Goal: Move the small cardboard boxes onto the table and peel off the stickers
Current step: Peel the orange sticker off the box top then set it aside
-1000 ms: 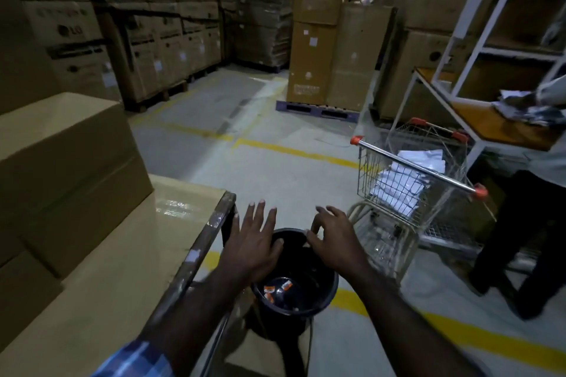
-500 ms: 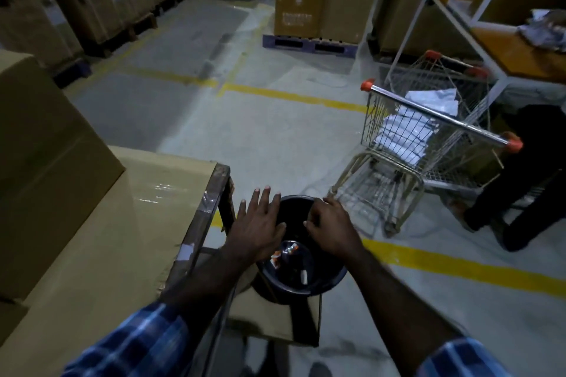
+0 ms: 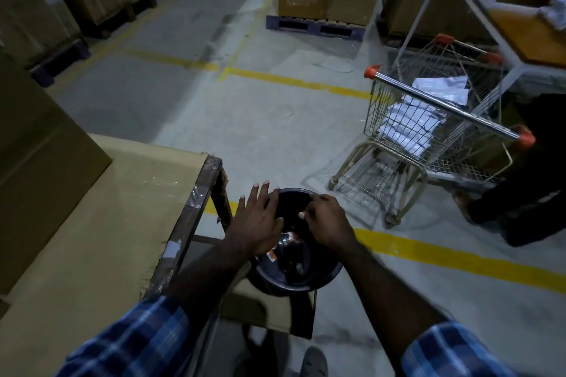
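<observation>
Two hands work above a black bin. Large cardboard box rests on the table, far left. Left hand: fingers straight, spread. Right hand: fingers curled, possibly pinching a sticker; indistinct.

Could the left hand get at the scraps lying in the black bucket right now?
Probably yes. The left hand hovers flat over the open black bucket, with the scraps just below. No lid shows; only the right hand crowds the rim.

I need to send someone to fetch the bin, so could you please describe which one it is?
Find the cardboard-covered table at the left. Just off its right corner, under both hands, stands the black round bin. It is the only dark, glossy container there, unlike the wire trolley further right.
</observation>
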`<state>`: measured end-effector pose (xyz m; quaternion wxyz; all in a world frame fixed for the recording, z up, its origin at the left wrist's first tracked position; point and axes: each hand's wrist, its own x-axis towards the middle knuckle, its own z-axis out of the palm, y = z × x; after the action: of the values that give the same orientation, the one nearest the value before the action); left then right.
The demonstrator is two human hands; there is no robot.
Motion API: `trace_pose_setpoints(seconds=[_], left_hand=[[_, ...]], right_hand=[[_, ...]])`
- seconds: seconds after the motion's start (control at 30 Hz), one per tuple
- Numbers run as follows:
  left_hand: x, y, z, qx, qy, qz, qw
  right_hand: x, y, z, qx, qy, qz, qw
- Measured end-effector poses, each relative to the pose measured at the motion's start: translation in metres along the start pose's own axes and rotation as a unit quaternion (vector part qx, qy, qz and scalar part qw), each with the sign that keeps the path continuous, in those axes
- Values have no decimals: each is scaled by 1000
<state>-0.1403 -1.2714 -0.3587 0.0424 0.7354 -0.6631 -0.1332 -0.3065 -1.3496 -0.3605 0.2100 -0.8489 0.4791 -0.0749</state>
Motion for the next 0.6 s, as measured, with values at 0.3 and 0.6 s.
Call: trace_pose_setpoints(seconds=[0.3,0.6], left_hand=[[0,2,1,-8,-3,-5,1000],[-6,-1,-8,-12,2,1,1000]], right_hand=[[-5,-2,-2,38,33,14,999],[-12,-14,-12,56,54,11,997]])
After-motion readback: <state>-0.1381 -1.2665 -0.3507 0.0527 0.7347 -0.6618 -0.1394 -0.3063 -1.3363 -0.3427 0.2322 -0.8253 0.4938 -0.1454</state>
